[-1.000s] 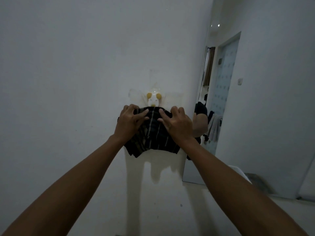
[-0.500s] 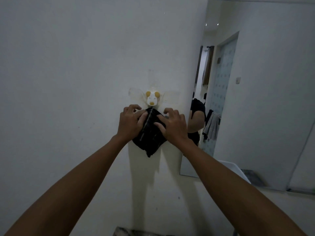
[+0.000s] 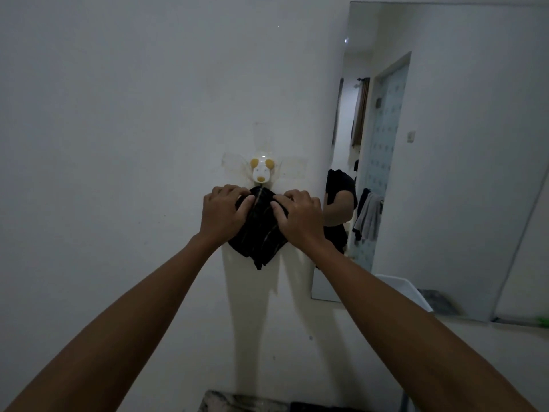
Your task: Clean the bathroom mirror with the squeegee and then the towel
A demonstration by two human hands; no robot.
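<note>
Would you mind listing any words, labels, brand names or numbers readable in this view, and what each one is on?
No readable text anywhere in this view.
Dog-face wall hook: painted features only, no lettering.
Dark striped towel, held by the left hand and right hand: a pattern, no label showing.
Mirror: its reflection shows a wall switch, too small to show any marking.

Dark towel, white wall, white-and-yellow hook

The towel (image 3: 259, 230) is black with thin pale stripes; the animal-shaped hook (image 3: 261, 171) is white with yellow ears and nose; the wall (image 3: 118, 114) is plain white.
</note>
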